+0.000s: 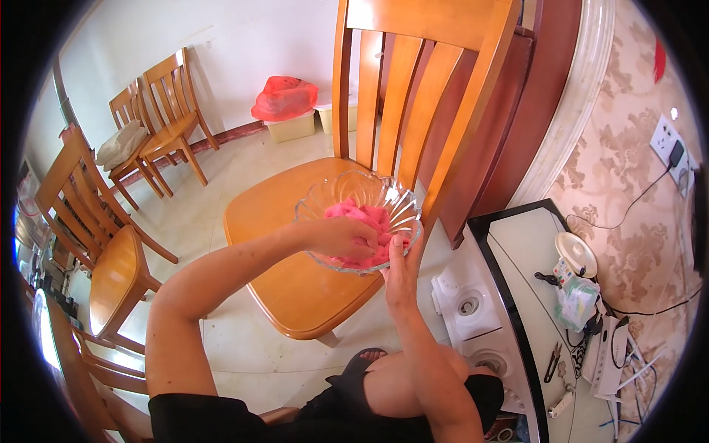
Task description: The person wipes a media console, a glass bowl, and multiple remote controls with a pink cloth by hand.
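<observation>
A clear glass bowl with a scalloped rim point(410, 213) is held over the seat of a wooden chair point(271, 194). Inside the bowl lies a pink cloth point(360, 213), bunched up. My left hand point(340, 238) reaches in from the left over the rim, its curled fingers gripping part of the cloth. With the thumb up against the near right side, my right hand point(401, 271) grips the bowl's rim; its other fingers are partly hidden behind the glass.
On the right, a glass-topped cabinet point(512, 243) carries thread snips point(552, 362), a white router point(606, 354), cables and a plastic bag point(578, 303). More wooden chairs point(119, 271) stand at left. A red bag point(285, 98) tops a storage box point(291, 127) by the wall.
</observation>
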The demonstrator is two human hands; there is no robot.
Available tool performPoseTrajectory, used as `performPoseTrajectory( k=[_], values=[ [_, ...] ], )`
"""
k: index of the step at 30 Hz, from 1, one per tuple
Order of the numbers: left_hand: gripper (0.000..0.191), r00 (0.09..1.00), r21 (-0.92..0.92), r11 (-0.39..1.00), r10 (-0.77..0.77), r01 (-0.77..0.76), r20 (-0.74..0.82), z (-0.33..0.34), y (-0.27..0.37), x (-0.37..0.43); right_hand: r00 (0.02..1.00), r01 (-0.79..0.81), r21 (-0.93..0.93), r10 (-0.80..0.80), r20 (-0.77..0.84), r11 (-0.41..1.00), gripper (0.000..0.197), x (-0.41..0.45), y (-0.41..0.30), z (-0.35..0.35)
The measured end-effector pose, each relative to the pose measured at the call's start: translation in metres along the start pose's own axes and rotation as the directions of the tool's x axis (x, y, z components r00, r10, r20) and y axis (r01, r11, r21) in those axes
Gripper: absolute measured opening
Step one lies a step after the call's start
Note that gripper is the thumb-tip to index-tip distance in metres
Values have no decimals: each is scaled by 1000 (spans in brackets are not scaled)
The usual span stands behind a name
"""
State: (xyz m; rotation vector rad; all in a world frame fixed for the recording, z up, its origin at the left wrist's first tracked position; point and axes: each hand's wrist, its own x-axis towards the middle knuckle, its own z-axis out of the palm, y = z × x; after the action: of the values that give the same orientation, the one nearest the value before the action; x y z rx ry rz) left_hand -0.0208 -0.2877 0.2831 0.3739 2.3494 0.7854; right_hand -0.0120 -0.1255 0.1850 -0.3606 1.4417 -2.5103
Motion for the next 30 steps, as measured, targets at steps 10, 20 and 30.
performPoseTrajectory(
  k=[10, 20, 30],
  values=[
    [52, 963, 684, 729, 204, -27, -179, 10, -18, 6, 1000, 9, -21, -9, 10, 1000, 71, -2, 0, 9],
    [44, 837, 304, 913, 380, -272, -395, 34, -11, 35, 989, -7, 194, -23, 148, 981, 66, 1, 6, -6],
    [29, 922, 472, 868, 47, 153, -384, 16, -9, 6, 997, 46, -73, -51, -65, 996, 67, 3, -5, 15]
  ],
)
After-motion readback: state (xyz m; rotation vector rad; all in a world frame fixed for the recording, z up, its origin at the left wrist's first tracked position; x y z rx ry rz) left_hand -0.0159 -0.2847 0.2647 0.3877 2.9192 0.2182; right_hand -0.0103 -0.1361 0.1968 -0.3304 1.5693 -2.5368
